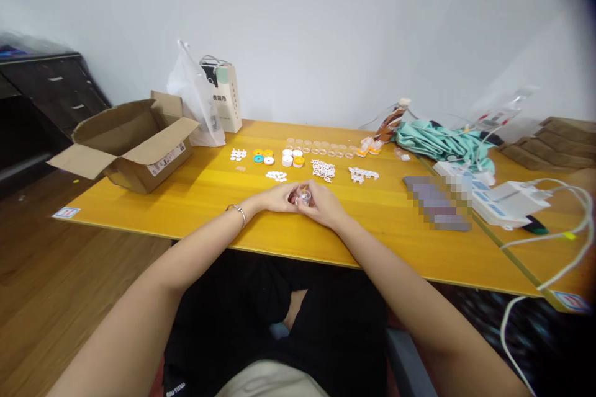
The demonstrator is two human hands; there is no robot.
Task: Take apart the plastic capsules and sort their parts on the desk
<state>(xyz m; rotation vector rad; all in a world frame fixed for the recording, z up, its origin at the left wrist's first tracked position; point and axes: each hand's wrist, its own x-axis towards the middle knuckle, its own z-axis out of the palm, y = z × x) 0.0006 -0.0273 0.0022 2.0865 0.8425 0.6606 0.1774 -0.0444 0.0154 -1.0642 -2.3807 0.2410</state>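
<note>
Close together over the front of the table, my left hand (280, 197) and my right hand (323, 203) have their fingers closed around a small clear plastic cup (304, 196). Something white shows at its lower edge, too small to make out. Just beyond my hands lie several small white oval pieces (276, 176) and two heaps of white plastic parts, one nearer the middle (323, 170) and one to the right (364, 175). Behind them, coloured and white round caps (263, 156) and stacked white and yellow rings (293, 159) sit near a row of clear cups (319, 148).
An open cardboard box (139, 146) stands at the left, with a white plastic bag (193, 96) and a paper bag (228, 99) behind it. Rightward are a bottle (393, 121), green cloth (442, 141), a blurred flat item (437, 203) and a power strip (484, 198) with cables.
</note>
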